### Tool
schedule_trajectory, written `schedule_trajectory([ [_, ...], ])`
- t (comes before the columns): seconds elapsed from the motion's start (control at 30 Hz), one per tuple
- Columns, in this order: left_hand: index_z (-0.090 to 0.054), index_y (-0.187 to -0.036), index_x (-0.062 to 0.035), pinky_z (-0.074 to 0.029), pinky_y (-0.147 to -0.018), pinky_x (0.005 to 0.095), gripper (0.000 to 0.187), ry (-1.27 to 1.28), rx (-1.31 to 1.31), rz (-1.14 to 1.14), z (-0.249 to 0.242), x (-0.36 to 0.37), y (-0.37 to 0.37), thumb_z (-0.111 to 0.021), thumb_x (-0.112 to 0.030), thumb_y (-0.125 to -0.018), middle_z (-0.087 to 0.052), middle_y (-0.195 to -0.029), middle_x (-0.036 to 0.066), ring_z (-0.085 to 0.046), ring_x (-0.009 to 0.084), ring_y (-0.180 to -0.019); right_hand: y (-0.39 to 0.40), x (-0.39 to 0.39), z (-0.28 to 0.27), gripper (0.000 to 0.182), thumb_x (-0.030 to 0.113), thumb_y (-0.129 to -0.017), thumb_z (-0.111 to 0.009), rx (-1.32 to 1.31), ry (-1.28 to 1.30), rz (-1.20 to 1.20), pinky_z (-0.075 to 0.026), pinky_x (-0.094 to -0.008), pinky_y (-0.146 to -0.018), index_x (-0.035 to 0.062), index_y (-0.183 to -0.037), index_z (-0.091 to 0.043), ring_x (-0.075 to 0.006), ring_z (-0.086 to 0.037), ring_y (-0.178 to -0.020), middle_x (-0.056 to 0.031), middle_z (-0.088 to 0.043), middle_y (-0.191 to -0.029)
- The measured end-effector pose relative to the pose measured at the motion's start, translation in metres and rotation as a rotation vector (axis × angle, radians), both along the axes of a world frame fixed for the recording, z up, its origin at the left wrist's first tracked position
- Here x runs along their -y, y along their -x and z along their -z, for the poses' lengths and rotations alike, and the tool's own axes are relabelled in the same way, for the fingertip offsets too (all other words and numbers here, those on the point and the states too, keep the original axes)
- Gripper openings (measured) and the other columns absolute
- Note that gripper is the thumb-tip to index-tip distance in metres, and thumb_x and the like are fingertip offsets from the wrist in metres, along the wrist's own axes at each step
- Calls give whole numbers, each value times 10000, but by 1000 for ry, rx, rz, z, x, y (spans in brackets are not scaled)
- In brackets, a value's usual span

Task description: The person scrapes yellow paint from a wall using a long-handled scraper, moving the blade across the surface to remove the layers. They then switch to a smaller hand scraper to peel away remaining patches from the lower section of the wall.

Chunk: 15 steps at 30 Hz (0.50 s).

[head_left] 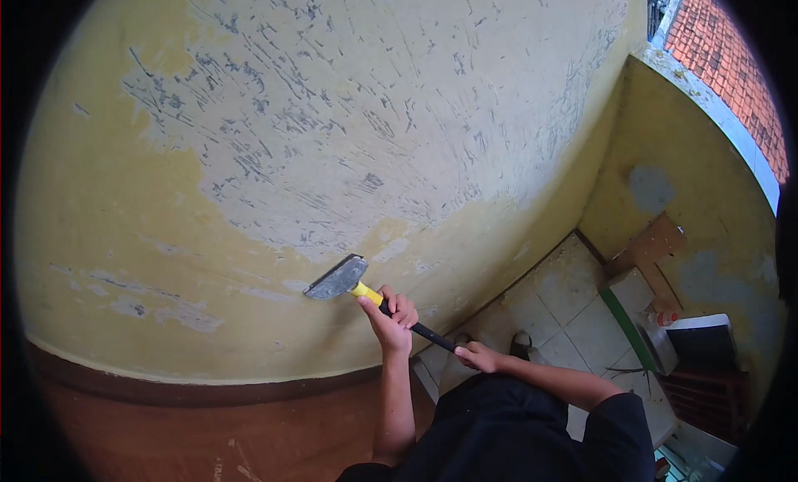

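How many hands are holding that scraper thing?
2. The left hand grips the yellow-and-black handled metal scraper just behind its blade, against the yellow wall. The right hand grips the black handle's far end.

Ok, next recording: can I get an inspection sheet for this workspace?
Surface: yellow wall, paint stripped over a large pale patch with grey scratch marks; brown band along the base.
Job's things: scraper, metal blade against the wall at the patch's lower edge, yellow and black handle.
Clutter: boards and boxes by the far wall on the tiled floor.
Grippers: left hand grips the handle near the blade; right hand holds its rear end.
Cables: nothing seen.
Surroundings: low parapet, red tiled roof beyond.
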State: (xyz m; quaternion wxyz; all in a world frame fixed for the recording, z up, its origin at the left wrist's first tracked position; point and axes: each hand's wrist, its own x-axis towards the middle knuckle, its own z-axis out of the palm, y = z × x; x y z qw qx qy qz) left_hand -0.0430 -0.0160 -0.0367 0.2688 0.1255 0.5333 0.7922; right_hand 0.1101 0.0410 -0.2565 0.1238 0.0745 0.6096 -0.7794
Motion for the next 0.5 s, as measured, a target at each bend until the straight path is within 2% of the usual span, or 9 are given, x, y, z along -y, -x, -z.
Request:
schedule_trajectory([
  [0.13, -286, -694, -146, -155, -394, 241, 646, -2, -1, 22, 0, 3, -2, -246, -769, -857, -200, -482, -56, -169, 69, -404, -3, 5, 0, 644, 528, -970, -387, 8, 8, 9, -299, -339, -482, 68, -520, -405, -133, -334, -477, 0, -368, -489],
  [0.5, -287, -692, -146, -156, -404, 237, 651, -13, 46, 30, 2, 2, -4, -242, -777, -851, -200, -479, -55, -166, 71, -407, -11, 3, 6, 661, 527, -970, -379, -46, -21, 42, -315, -359, -492, 53, -509, -411, -155, -339, -472, -22, -376, -477],
])
